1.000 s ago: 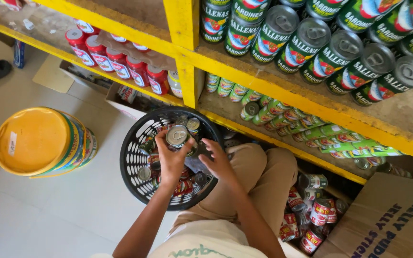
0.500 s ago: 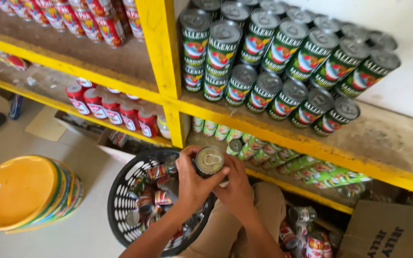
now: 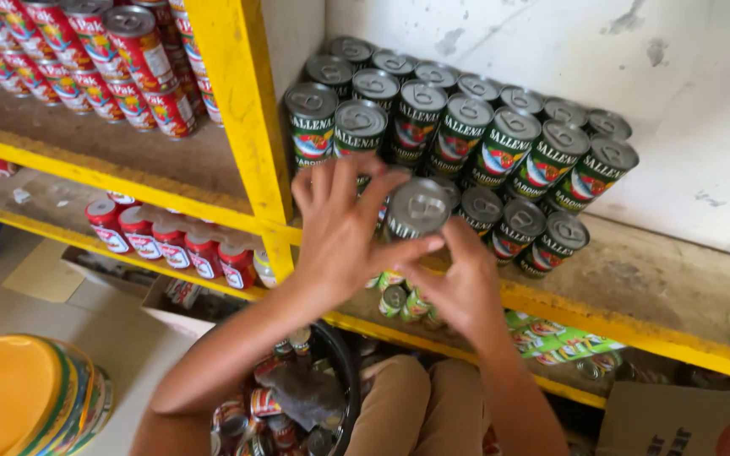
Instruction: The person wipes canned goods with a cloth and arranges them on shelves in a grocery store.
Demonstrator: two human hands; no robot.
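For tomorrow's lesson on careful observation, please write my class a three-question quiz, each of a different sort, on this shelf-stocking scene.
1. True or false: the left hand and the right hand together hold one green-labelled round metal can with a pull-tab lid.
2. Multiple choice: the red-labelled round cans stand on A) the floor, B) the yellow wooden shelving, C) the black plastic basket.
3. Fill in: the stacked green-labelled cans stand against a ____ wall.

Key: 1 true; 2 B; 3 white.
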